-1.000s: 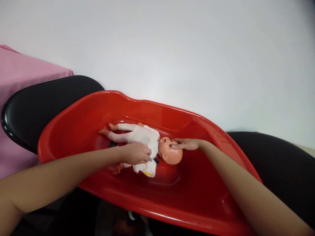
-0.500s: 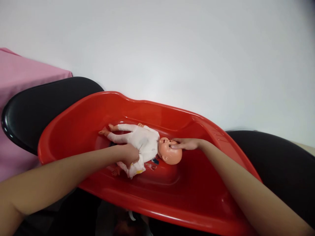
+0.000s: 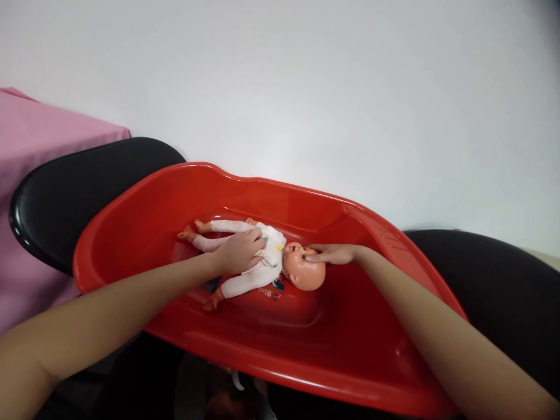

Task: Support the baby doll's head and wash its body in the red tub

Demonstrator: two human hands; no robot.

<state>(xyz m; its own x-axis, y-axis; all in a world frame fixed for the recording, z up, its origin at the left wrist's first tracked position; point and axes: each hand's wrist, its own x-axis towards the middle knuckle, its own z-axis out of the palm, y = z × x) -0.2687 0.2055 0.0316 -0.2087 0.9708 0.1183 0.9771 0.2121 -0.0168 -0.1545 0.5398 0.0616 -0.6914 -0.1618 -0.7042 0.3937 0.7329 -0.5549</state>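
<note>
Hands from both sides reach into a glossy red plastic baby bathtub (image 3: 350, 356), where a small plastic baby doll in a white cloth suit (image 3: 262, 259) lies on its back on the tub floor, near the far wall and left of the tub's middle. The doll's bare head (image 3: 306, 271) points toward the tub's right end, its legs toward the left end, and 1 sleeved arm stretches toward the near rim.

The left hand (image 3: 238, 252) lies palm-down on the doll's chest and belly, its fingers (image 3: 256, 236) spread loosely and flat over the white cloth, pressing rather than gripping. The right hand (image 3: 335, 254) comes in from the right end of the tub; its fingers (image 3: 312, 255) are held close together and nearly straight, their tips resting on the doll's face and forehead, holding nothing.

The tub rests across 2 shiny black rounded seats, 1 under its left end (image 3: 65, 198) and 1 under its right end (image 3: 494, 286). A pink cloth (image 3: 30, 146) hangs at the left edge of the view, and a plain white wall (image 3: 306, 87) stands behind.
</note>
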